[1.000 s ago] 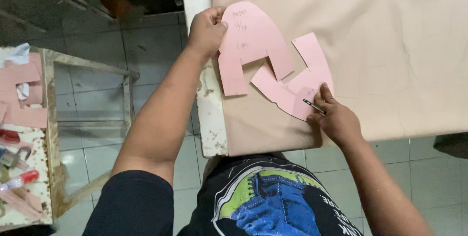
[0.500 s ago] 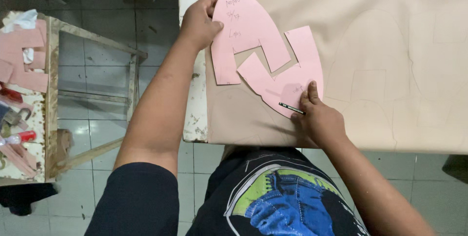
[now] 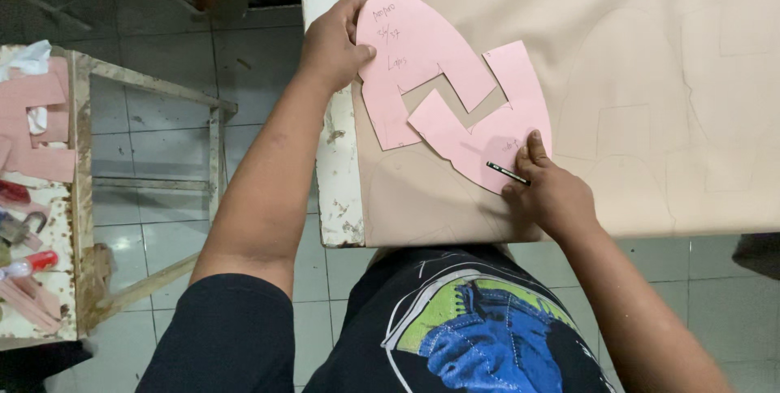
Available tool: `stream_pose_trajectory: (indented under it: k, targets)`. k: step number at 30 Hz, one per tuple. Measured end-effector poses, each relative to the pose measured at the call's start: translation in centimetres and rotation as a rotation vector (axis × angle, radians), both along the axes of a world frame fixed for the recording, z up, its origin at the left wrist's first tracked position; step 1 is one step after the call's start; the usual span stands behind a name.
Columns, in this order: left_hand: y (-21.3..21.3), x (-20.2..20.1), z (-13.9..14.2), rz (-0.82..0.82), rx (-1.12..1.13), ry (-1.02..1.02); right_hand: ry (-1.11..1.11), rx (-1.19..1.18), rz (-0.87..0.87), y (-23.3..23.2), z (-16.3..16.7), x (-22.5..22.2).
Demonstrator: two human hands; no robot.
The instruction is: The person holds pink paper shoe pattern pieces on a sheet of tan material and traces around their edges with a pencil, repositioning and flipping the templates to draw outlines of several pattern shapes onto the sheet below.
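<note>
Two bare hands work over one pink paper pattern (image 3: 422,60) laid flat on a sheet of tan material (image 3: 650,76) that covers a white, paint-chipped counter (image 3: 337,190), seen from above by a camera worn on the person's head. The left hand (image 3: 333,48) rests at the pattern's rounded upper-left edge, its fingers curled and the thumb pressed down on the pink paper near the counter's left border — pinning it rather than lifting it. The right hand (image 3: 548,194) sits at the pattern's lower right, closed around one dark pen (image 3: 508,172) whose tip points left across the pink paper; the index finger reaches forward onto the pattern. The pattern is a single horseshoe-like piece with two legs that cross near the middle, leaving an angular gap where the tan sheet shows through; some handwriting marks its upper part. Faint traced outlines — several, too pale to count exactly — run across the tan material to the right and below the pattern. The person wears a black T-shirt with a blue and green graphic (image 3: 479,336). Off to the left, well apart from the hands, a second, worn counter (image 3: 77,198) stands on the tiled floor (image 3: 162,141), carrying more pink paper pieces (image 3: 32,133) and a few small tools that are too blurred to tell.
</note>
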State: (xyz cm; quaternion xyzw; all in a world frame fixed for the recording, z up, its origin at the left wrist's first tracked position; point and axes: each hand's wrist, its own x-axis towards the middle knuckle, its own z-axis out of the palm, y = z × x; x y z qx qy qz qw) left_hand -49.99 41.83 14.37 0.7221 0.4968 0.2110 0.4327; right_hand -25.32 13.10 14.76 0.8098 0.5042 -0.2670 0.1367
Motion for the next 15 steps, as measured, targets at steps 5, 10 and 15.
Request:
stream_pose_trajectory:
  k: [5, 10, 15]
  targets:
    - [0.19, 0.23, -0.38, -0.024, 0.017, 0.016, -0.003, -0.020, -0.013, -0.19, 0.26, -0.13]
    - [0.19, -0.18, -0.88, -0.071, 0.037, -0.031, 0.015, 0.033, -0.008, -0.45, -0.24, 0.11]
    - [0.08, -0.20, -0.81, -0.054, 0.057, 0.045, 0.027, 0.085, -0.011, -0.94, -0.69, 0.22]
